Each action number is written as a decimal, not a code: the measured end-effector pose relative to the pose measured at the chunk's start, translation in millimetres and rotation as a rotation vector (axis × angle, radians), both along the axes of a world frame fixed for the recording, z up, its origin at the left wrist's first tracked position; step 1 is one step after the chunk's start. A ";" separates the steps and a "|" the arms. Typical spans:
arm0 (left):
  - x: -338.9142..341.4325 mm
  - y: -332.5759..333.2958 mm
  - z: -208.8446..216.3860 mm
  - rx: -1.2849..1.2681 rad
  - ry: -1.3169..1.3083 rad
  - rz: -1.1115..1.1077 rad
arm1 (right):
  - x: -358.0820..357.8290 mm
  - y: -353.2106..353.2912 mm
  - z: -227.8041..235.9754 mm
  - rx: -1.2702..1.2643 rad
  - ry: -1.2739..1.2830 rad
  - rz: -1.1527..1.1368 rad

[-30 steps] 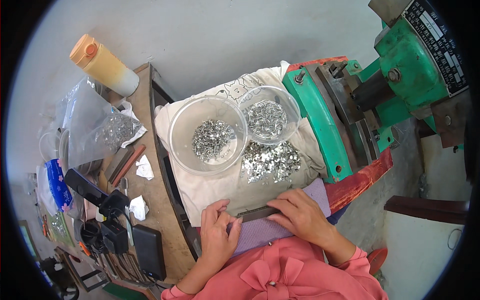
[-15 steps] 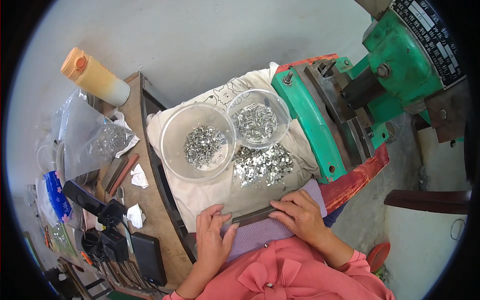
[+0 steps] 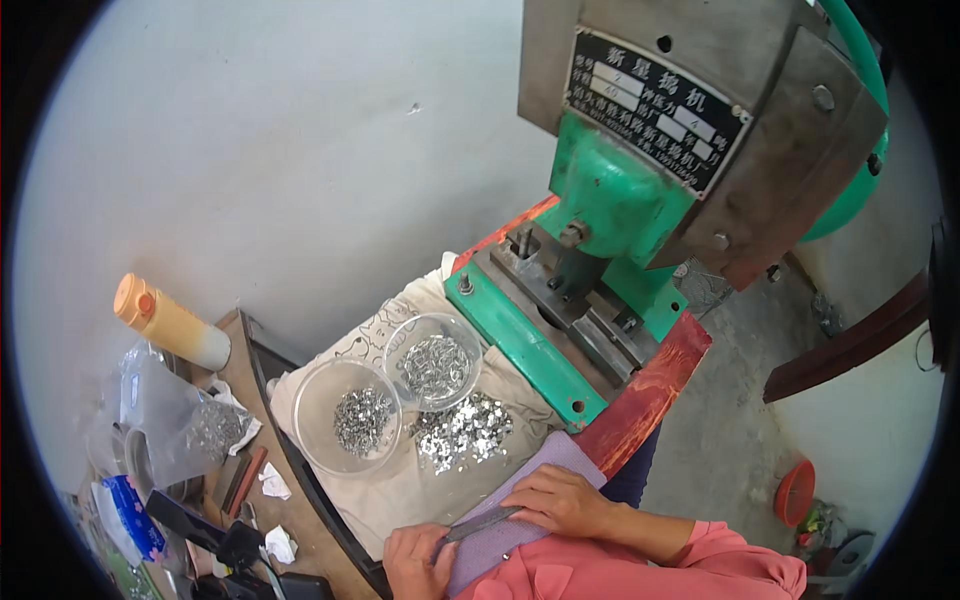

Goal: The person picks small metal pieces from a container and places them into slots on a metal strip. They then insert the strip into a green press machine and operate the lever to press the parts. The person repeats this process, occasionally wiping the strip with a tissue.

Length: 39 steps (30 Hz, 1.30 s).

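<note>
A narrow dark bar [image 3: 482, 522] lies slantwise over the purple cloth [image 3: 490, 545] on my lap. The fingers of my left hand [image 3: 414, 562] are closed at its lower left end. At the upper right end, my right hand [image 3: 562, 503] pinches the bar between thumb and fingers. Beyond my hands, a heap of small shiny metal flakes [image 3: 463, 432] lies on the beige cloth [image 3: 400, 495]. Behind it stand two clear plastic tubs: the left tub [image 3: 300, 415] holds small metal bits, the right tub [image 3: 395, 352] short metal pieces.
A green and grey press [image 3: 625, 210] rises at the right on a red stand [image 3: 650, 395]. To the left, a wooden table [image 3: 240, 350] carries an orange bottle [image 3: 170, 320], a plastic bag [image 3: 165, 410], crumpled tissues [image 3: 275, 484] and dark electronics. A red basket [image 3: 795, 493] stands on the floor.
The view has swung up and right, bringing more of the press into sight. Both my hands still hold the bar, now more steeply slanted in the picture; my left fingers have closed in on its end.
</note>
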<state>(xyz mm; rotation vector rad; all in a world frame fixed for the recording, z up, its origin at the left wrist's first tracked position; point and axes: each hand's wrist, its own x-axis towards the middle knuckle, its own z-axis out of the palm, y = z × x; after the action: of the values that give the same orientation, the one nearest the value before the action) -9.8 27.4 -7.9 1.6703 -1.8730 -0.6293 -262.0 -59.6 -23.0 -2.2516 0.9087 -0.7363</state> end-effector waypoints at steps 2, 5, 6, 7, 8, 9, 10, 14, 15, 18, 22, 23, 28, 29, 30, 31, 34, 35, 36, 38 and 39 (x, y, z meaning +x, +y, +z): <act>-3.2 -4.2 1.9 0.010 -0.013 -0.023 | -3.5 4.4 -5.6 0.017 0.007 0.000; -3.6 -15.1 7.9 -0.051 0.021 -0.062 | -7.4 0.4 -1.4 0.001 -0.016 -0.020; -3.8 -19.2 12.1 -0.069 0.014 -0.078 | -7.8 1.3 2.0 -0.001 -0.031 -0.023; -4.9 -24.7 17.1 -0.088 0.007 -0.095 | -9.9 -0.4 8.0 -0.039 -0.048 -0.049; -7.4 -32.9 22.8 -0.116 -0.004 -0.113 | -14.1 -5.7 17.5 -0.078 -0.064 -0.077; -13.6 -44.6 31.6 -0.138 -0.011 -0.129 | -20.2 -10.7 27.5 -0.111 -0.075 -0.103; -19.7 -57.9 40.7 -0.161 -0.017 -0.146 | -27.5 -16.2 35.9 -0.164 -0.082 -0.153; -57.6 -130.7 80.7 -0.426 -0.041 -0.354 | -65.1 -36.5 67.0 -0.356 -0.078 -0.382; -69.1 -149.8 90.7 -0.430 -0.030 -0.414 | -74.1 -39.7 74.1 -0.401 -0.075 -0.452; -102.7 -200.9 107.1 -0.461 -0.017 -0.563 | -93.0 -47.3 86.1 -0.377 -0.078 -0.671; -135.4 -242.7 108.7 -0.467 -0.048 -0.697 | -107.3 -58.6 77.8 -0.412 -0.171 -0.807; -139.5 -250.8 105.0 -0.472 -0.058 -0.725 | -108.5 -60.4 74.8 -0.418 -0.160 -0.810; -145.0 -263.1 95.7 -0.477 -0.126 -0.798 | -105.4 -61.7 73.3 -0.407 -0.132 -0.807; -144.4 -262.9 97.5 -0.481 -0.142 -0.813 | -104.0 -58.0 74.4 -0.394 -0.118 -0.808; -144.9 -261.6 101.6 -0.477 -0.163 -0.833 | -103.0 -52.3 76.1 -0.387 -0.101 -0.808; -146.2 -259.1 106.5 -0.473 -0.185 -0.853 | -102.0 -48.1 75.4 -0.379 -0.085 -0.806; -152.4 -256.4 114.0 -0.474 -0.257 -0.923 | -103.4 -40.1 68.8 -0.388 -0.124 -0.848; -154.2 -256.4 114.5 -0.477 -0.283 -0.948 | -103.3 -38.3 68.7 -0.393 -0.120 -0.856; -155.4 -256.4 114.0 -0.473 -0.297 -0.953 | -103.1 -36.4 69.3 -0.399 -0.117 -0.864; -156.8 -254.7 115.0 -0.463 -0.322 -0.961 | -103.0 -34.9 72.4 -0.412 -0.108 -0.872; -157.2 -253.1 115.1 -0.458 -0.344 -0.957 | -101.9 -34.2 72.5 -0.415 -0.099 -0.873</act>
<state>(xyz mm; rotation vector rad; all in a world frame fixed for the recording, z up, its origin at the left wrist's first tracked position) -167.0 -225.7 107.1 0.5443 -2.7858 -0.2018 -363.9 -93.8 49.4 -2.0549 1.8556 -1.5087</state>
